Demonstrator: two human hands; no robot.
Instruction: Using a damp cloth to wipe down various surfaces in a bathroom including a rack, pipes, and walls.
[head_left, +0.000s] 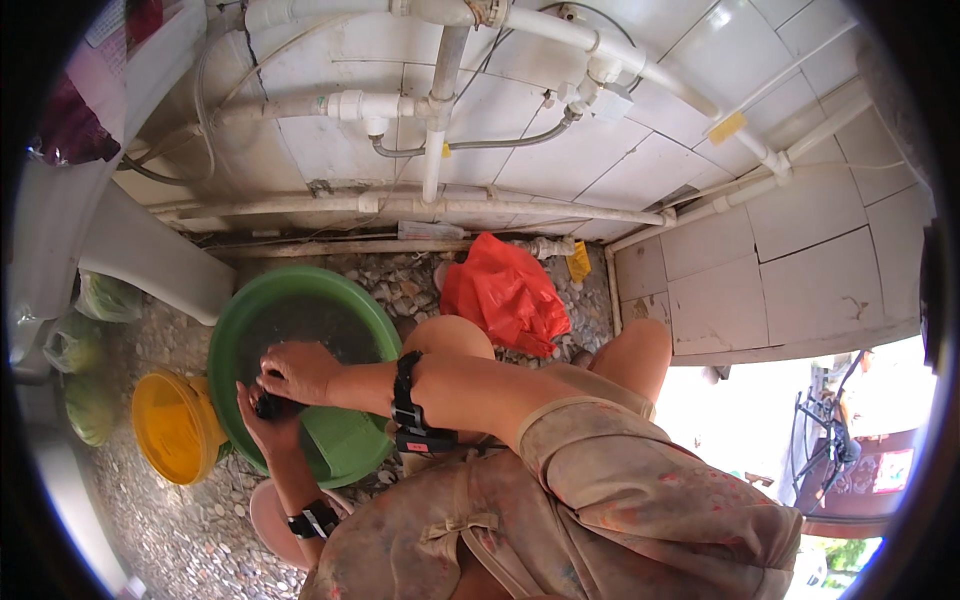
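A large round green basin (232, 310) holds dark, murky water. Over its near left part my two hands come together. My left hand (272, 428) is closed around a small dark, wet-looking object (268, 406) whose kind I cannot make out. Above it, my right hand (303, 370) has its fingers bent down onto the same dark object, partly hiding it. Inside the basin, beneath my right forearm, a lighter green flat piece (345, 440) shows; I cannot tell whether it is part of the basin.
A yellow bucket (165, 425) touches the basin's left side, and a pink basin (270, 520) sits near my left forearm. A red plastic bag (505, 295) lies beyond my knee. Bagged green produce (90, 400) is at far left. White pipes (540, 213) run along the tiled wall.
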